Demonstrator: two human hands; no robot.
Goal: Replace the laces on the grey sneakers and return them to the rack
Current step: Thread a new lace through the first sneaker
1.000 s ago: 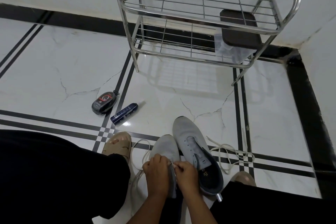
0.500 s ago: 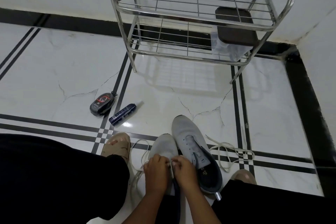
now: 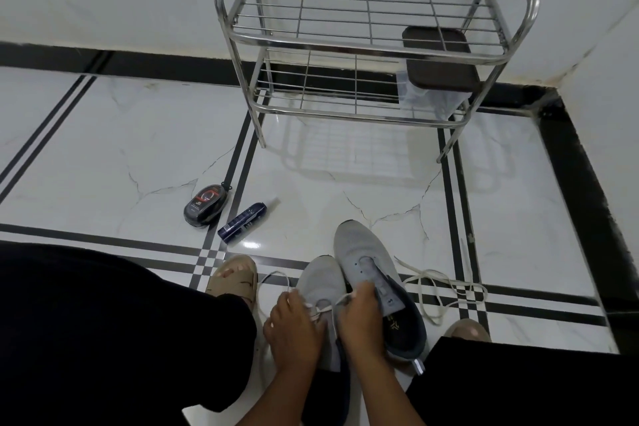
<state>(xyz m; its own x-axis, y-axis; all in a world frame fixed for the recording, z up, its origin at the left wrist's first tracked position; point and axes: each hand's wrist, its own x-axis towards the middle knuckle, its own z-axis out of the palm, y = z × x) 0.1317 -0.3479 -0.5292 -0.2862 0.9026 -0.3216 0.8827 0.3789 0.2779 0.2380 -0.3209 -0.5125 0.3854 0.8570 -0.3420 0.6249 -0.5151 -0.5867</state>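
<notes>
Right fingers: the right hand [image 3: 359, 313] is curled over the lace holes, and one run of the pale flat lace [image 3: 340, 299] is pinched at its fingertips; a second earlier both hands were bunched together lower on the tongue, and now the lace is drawn out taut between them.
Left fingers: the left hand [image 3: 294, 323] is curled, with the other run of the same lace pinched just beside the eyelets; how many fingers are closed on it cannot be told.
Shoe in hand: the near grey knit sneaker [image 3: 320, 278] lies on the white marble floor [image 3: 103, 156] between the person's knees, toe pointed away; only the lowest crossing seems threaded.
Meaning of the change: the pull is judged to seat the first crossing and level the two ends; the lacing is judged to be early.
Second shoe: the far grey knit sneaker with the dark heel [image 3: 371, 263] lies touching the first, its eyelets bare.
Spare lace: a loose pale shoelace [image 3: 446, 284] lies on the floor just beside the second shoe.
Rack: the two-tier chrome wire shoe rack [image 3: 377, 41] stands well apart by the wall, with no shoe on it.
</notes>
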